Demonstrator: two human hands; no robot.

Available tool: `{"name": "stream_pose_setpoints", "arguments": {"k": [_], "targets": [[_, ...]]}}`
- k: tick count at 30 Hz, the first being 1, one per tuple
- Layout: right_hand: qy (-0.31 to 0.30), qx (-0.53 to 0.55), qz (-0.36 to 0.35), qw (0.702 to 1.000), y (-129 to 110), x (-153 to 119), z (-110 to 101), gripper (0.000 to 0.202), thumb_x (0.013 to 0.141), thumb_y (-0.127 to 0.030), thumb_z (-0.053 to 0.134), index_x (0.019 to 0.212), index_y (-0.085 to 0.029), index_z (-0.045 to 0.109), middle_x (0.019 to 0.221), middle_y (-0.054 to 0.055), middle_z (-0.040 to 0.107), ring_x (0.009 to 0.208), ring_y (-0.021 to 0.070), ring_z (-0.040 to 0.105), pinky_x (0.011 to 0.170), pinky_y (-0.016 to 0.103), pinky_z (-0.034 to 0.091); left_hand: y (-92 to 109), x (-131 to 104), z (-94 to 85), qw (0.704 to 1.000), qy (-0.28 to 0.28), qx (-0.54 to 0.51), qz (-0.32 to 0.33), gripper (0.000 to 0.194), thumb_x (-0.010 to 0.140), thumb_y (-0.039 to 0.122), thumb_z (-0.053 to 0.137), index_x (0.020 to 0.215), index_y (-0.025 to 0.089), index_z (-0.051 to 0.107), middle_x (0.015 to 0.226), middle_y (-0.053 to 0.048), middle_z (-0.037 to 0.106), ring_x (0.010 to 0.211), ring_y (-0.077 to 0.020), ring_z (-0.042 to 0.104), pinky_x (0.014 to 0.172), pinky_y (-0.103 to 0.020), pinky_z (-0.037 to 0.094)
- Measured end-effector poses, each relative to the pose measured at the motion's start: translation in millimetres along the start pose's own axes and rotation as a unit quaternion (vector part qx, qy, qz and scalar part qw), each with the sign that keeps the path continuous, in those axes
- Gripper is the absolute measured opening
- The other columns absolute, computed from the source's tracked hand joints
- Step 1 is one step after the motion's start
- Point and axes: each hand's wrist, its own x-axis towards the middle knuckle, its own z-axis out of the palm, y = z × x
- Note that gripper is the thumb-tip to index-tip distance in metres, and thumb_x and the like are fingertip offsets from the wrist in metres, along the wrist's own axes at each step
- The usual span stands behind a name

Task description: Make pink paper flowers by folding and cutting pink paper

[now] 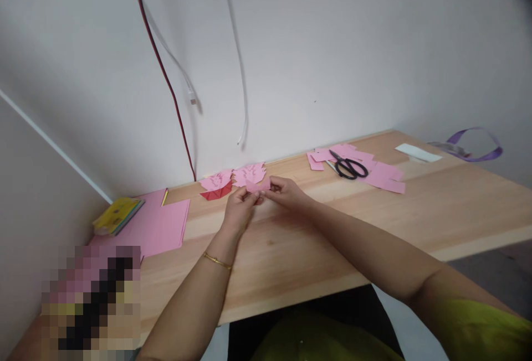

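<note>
A small piece of pink paper is held between both hands above the wooden table. My left hand pinches its left and lower edge. My right hand grips the right end, thumb toward the left fingertips. Fingers cover part of the paper, so its full shape is hidden. Just behind lie pink paper cutouts with jagged edges, against the wall side. A folded red paper piece rests in front of them, left of my left hand.
Black-handled scissors lie on scattered pink paper pieces at the right. A white strip and a purple strap are farther right. Pink sheets and a yellow packet occupy the left. Cables hang along the wall.
</note>
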Motion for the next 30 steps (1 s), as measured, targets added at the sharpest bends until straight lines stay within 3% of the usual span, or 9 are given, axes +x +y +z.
{"name": "stream_pose_setpoints", "arguments": {"k": [15, 24, 30], "targets": [[-0.015, -0.048, -0.007, 0.999, -1.4, -0.9, 1.2, 0.016, 0.081, -0.028, 0.053, 0.075, -0.014, 0.059, 0.067, -0.002, 0.050, 0.062, 0.0096, 0.042, 0.058, 0.021, 0.032, 4.4, -2.9, -0.9, 0.999, -0.003, 0.043, -0.003, 0.025, 0.070, 0.037, 0.072, 0.074, 0.013, 0.066, 0.068, 0.000, 0.062, 0.061, -0.0104, 0.058, 0.063, -0.025, 0.050], [0.001, -0.051, 0.019, 0.999, -1.9, 0.0, -2.5, 0.029, 0.082, -0.038, 0.055, 0.063, -0.017, 0.047, 0.060, -0.005, 0.040, 0.057, 0.0089, 0.037, 0.054, 0.022, 0.028, 4.4, -1.9, 1.0, 0.999, 0.003, -0.027, -0.048, 0.026, 0.062, 0.029, 0.078, 0.078, 0.013, 0.065, 0.072, -0.001, 0.064, 0.063, -0.0106, 0.059, 0.064, -0.025, 0.049], [-0.029, -0.057, 0.025, 0.998, -8.5, -0.1, -4.4, 0.032, 0.091, -0.036, 0.042, 0.065, -0.017, 0.049, 0.064, 0.000, 0.053, 0.062, 0.0116, 0.049, 0.062, 0.024, 0.036, 5.2, -1.2, 2.3, 0.997, 0.035, -0.046, -0.059, 0.025, 0.059, 0.025, 0.078, 0.075, 0.013, 0.063, 0.068, 0.001, 0.061, 0.059, -0.0084, 0.055, 0.062, -0.024, 0.047]]}}
